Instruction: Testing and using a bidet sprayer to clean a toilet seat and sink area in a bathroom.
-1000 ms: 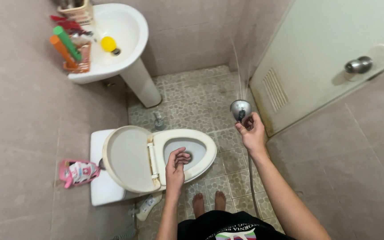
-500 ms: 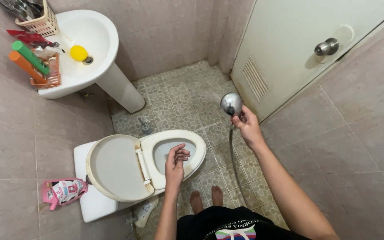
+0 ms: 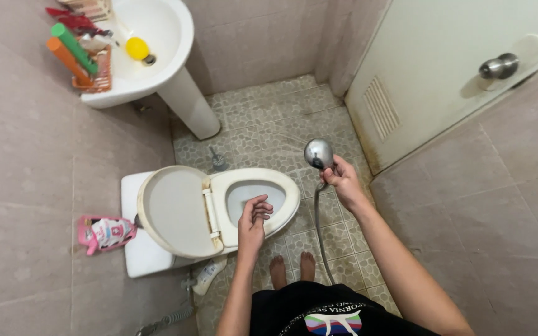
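Observation:
I stand barefoot in a small tiled bathroom. My right hand [image 3: 342,182] grips a chrome shower head [image 3: 319,153]; its metal hose [image 3: 320,230] hangs down toward the floor. My left hand [image 3: 253,218] hovers over the near rim of the white toilet bowl [image 3: 284,186], fingers loosely curled and holding nothing. The toilet's seat and lid [image 3: 172,211] are raised toward the left wall.
A white pedestal sink [image 3: 157,37] stands at top left with a yellow object [image 3: 137,48] in its basin and a basket of bottles [image 3: 85,59]. A pink pouch [image 3: 104,232] hangs on the left wall. A closed door [image 3: 443,68] with a metal knob [image 3: 499,66] is right. A bottle [image 3: 208,275] lies on the floor.
The shower head has shifted slightly left and lower in my right hand. A second ago a thin stream sprayed upward from it; none shows now. My left hand stays over the bowl.

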